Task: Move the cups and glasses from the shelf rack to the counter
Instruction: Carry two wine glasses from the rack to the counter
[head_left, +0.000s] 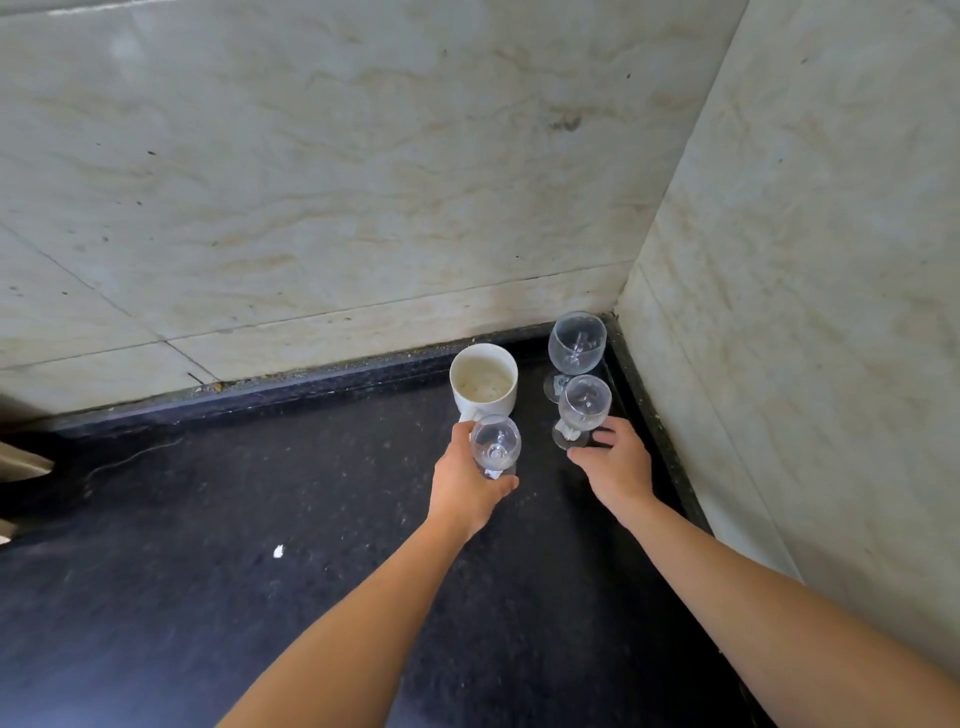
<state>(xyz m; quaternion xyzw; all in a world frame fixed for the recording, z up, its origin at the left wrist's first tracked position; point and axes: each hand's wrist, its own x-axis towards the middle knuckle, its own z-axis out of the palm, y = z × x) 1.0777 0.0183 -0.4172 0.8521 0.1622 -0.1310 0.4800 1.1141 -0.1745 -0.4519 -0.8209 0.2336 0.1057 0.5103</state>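
Observation:
A black stone counter (260, 519) meets tiled walls in a corner. My left hand (470, 483) grips a small clear stemmed glass (496, 441) upright, low over the counter, just in front of a white mug (484, 382). Two more stemmed glasses stand in the corner: a larger one (576, 343) at the back and a smaller one (584, 402) in front of it. My right hand (615, 465) is beside the smaller glass's foot, fingers spread and loosely bent, holding nothing. The shelf rack is out of view.
Marbled tile walls (363, 182) close the counter at the back and on the right (805, 312). A small white speck (278, 552) lies on the counter. An unclear pale object (21, 462) shows at the left edge.

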